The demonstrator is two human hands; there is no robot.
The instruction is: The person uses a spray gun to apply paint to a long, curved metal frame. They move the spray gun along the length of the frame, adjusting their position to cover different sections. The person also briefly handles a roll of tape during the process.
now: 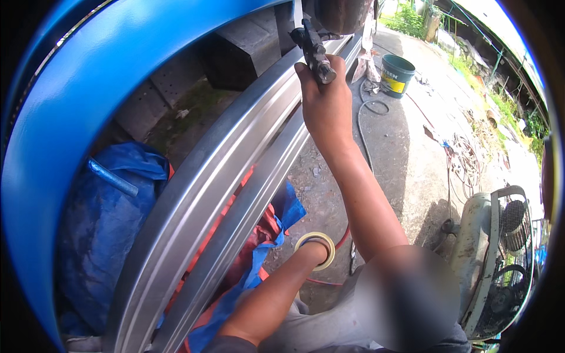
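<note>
My right hand (pixel 327 109) is closed round a dark, metal spray gun (pixel 318 56), held out ahead at the top of the view. Its tip is near the far end of two long silver-grey ribbed metal rails (pixel 223 153), which run from lower left to upper right. A roll of masking tape (pixel 299 242) encircles my left arm around the wrist. Only a little of my left hand (pixel 318 251) shows inside that ring, and its fingers are hidden. A dark, rounded metal part (pixel 346 15) is just beyond the spray gun.
A glossy blue curved panel (pixel 76 100) arches over the left side. Blue sheeting (pixel 118 194) and red sheeting (pixel 263 232) lie around the rails. A dark green bucket (pixel 398 75), a grey hose (pixel 364 138), coiled lines (pixel 467 159) and an air compressor (pixel 474 235) stand or lie rightward.
</note>
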